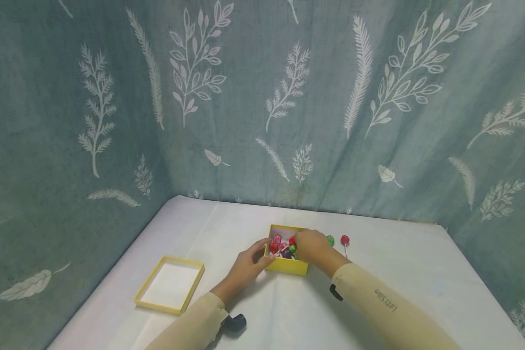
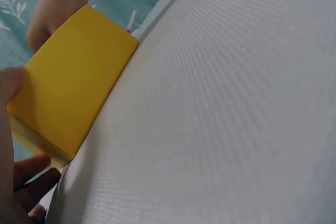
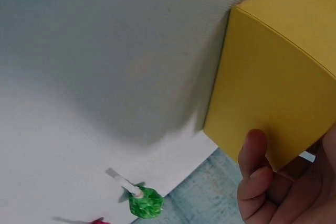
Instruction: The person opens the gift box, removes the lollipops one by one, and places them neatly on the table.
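The yellow box [image 1: 287,265] stands open on the white table [image 1: 411,272] and holds several wrapped lollipops [image 1: 283,247]. The left hand [image 1: 249,262] grips the box at its left wall, fingers curled against the side. The right hand [image 1: 311,245] rests over the box's right wall, fingers bent down onto the rim; whether it pinches a lollipop cannot be told. Just right of the box, a green lollipop [image 1: 330,240] and a red lollipop [image 1: 344,240] lie on the table. The yellow lid [image 1: 169,284] lies well left of the box.
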The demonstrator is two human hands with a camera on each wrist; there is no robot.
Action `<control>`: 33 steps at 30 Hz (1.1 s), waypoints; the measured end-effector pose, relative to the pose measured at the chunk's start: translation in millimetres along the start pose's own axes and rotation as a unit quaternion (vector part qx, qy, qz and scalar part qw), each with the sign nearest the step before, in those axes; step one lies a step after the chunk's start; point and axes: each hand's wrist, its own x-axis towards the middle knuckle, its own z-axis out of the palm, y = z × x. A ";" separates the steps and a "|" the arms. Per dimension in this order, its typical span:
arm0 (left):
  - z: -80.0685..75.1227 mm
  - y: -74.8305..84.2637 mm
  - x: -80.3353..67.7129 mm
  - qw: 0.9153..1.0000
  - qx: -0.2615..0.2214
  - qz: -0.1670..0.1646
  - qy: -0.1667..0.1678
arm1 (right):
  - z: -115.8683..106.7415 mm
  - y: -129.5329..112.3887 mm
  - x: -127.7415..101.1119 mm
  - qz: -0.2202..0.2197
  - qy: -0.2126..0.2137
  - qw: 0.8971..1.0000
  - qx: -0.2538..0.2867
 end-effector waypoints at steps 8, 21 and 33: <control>2.4 -6.6 -10.2 1.000 -0.008 0.011 0.012 | 2.1 -4.6 -3.6 -0.053 0.030 0.998 -0.028; 8.1 0.3 -11.8 1.000 -0.011 0.015 0.007 | -25.9 20.2 -8.1 -0.024 0.083 0.992 0.091; 2.4 1.6 -3.7 1.000 -0.009 0.000 0.007 | -31.3 48.5 -4.2 -0.037 0.087 0.975 0.199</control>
